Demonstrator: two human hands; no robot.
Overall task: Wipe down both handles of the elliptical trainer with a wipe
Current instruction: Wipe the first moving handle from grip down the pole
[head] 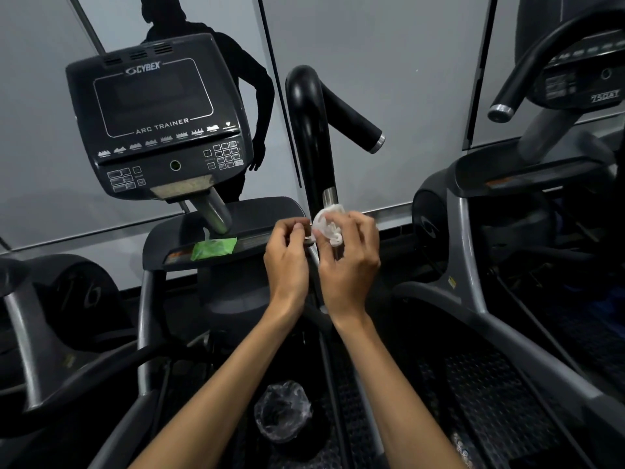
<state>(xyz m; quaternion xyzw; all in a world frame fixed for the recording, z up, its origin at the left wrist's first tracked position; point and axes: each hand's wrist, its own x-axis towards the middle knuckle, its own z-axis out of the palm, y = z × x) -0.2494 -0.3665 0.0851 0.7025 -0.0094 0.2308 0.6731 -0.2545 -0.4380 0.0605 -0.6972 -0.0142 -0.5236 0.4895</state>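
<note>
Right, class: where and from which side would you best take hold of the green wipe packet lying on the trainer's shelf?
Grip the green wipe packet across its flat body from above, fingers pinching its long edges. It lies flat on the dark shelf beneath the console post, so the open approach looks to be from the near side, clear of the post.

Hands and wipe at the centre, below the handle

The console (159, 120) stands in the upper left of the frame, and the handle (311, 130) rises just right of it, at the upper centre. Under the handle, the wipe (327, 225) is in the right hand (348, 258), with the left hand (287, 255) just beside it on the left. A packet (213, 248) lies on the shelf (257, 211) under the console, left of the hands. A lined bin (282, 412) sits at the lower centre, between the forearms. A second machine (507, 214) fills the right side.
</note>
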